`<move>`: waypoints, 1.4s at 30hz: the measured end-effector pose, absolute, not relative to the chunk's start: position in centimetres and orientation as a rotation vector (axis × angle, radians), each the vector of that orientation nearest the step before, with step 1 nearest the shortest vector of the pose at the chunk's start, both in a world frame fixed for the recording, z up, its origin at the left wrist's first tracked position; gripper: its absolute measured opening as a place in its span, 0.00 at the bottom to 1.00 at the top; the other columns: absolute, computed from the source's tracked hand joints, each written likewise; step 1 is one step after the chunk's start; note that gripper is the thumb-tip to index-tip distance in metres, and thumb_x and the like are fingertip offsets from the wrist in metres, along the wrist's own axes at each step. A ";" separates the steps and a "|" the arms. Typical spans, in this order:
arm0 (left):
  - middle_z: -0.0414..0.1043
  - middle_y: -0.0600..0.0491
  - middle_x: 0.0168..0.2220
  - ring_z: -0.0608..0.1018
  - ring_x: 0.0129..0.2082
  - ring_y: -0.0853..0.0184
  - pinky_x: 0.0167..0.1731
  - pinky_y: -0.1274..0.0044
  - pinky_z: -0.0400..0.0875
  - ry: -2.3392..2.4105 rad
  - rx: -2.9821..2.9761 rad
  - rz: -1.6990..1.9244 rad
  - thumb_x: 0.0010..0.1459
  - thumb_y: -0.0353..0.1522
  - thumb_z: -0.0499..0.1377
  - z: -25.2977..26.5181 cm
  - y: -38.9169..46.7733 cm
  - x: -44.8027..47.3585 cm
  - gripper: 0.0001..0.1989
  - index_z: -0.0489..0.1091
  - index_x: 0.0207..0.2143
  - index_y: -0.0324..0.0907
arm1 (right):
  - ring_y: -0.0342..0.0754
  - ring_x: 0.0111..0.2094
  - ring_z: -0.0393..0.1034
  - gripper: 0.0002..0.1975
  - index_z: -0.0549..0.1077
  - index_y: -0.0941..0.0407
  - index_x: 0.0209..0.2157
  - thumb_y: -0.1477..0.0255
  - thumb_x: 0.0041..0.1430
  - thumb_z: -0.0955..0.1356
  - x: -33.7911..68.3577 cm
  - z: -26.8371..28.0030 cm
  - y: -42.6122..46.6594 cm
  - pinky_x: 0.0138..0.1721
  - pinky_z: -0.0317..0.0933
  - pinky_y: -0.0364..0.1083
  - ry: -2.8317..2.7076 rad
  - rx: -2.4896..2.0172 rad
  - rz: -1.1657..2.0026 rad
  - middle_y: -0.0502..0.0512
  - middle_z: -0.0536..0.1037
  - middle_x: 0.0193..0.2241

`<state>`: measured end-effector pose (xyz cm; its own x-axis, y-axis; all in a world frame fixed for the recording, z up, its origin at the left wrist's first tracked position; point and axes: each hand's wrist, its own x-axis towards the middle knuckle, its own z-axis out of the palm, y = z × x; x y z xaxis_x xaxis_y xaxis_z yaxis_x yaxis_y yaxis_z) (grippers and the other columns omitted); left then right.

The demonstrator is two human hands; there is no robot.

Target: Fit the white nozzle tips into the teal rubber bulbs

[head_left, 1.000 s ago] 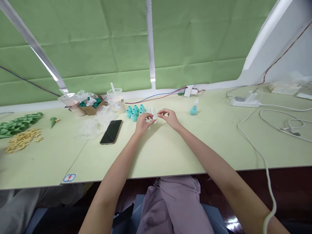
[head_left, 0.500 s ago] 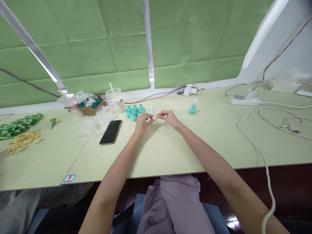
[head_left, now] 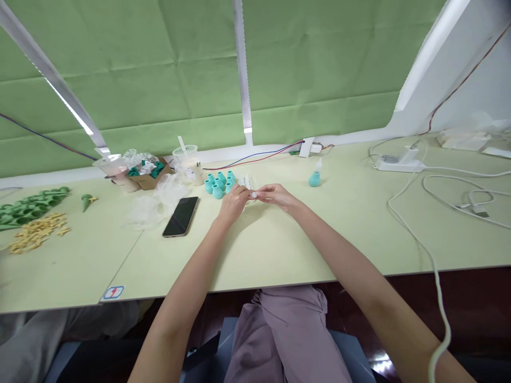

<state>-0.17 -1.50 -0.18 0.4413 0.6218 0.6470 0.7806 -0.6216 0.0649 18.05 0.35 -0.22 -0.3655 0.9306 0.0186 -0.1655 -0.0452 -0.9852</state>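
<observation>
I see left hand (head_left: 235, 201) and right hand (head_left: 277, 196) pinching one small white plastic-looking piece (head_left: 254, 194).
Both nearly closed, probably for steadiness; turquoise round-bellied pots (head_left: 217, 192) stand handy, toward the tabletop's (head_left: 271, 250) back edge.

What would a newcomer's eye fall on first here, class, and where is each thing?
Probably the left hand and right hand, meeting at a small white piece mid-picture. Next, the cluster of turquoise bulb-shaped pieces just left of them, and a lone turquoise piece with a whitish tip standing off to the right. At far left, green pieces lie behind a yellow heap.
</observation>
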 end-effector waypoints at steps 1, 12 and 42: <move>0.72 0.49 0.32 0.70 0.34 0.65 0.30 0.75 0.63 -1.215 -2.433 -0.943 0.61 0.34 0.51 -0.3 -1.5 -0.1 0.12 0.73 0.38 0.44 | 0.44 0.33 0.71 0.14 0.77 0.56 0.24 0.65 0.33 0.77 17.9 -0.3 0.3 0.40 0.64 0.45 -1.298 -0.871 1.580 0.52 0.78 0.26; 0.69 0.48 0.35 0.68 0.38 0.63 0.29 0.75 0.62 -1.250 -2.282 -0.970 0.63 0.29 0.44 -1.3 -2.1 0.3 0.16 0.70 0.42 0.46 | 0.48 0.35 0.74 0.15 0.78 0.58 0.25 0.68 0.32 0.78 16.7 -1.3 0.3 0.43 0.68 0.49 -1.088 -0.703 1.679 0.54 0.79 0.29; 0.70 0.47 0.34 0.70 0.35 0.65 0.31 0.75 0.64 -1.007 -2.196 -0.766 0.64 0.29 0.43 0.0 -2.8 0.7 0.15 0.69 0.43 0.41 | 0.43 0.32 0.74 0.02 0.78 0.61 0.26 0.79 0.46 0.72 17.1 -0.9 0.2 0.46 0.67 0.45 -1.034 -0.670 1.846 0.53 0.79 0.27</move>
<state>0.66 -2.80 -0.01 0.5465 0.4545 0.7034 0.7992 -0.5340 -0.2759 17.12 0.23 -0.90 -0.4574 0.8887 -0.0314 -0.4376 -0.2557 -0.8621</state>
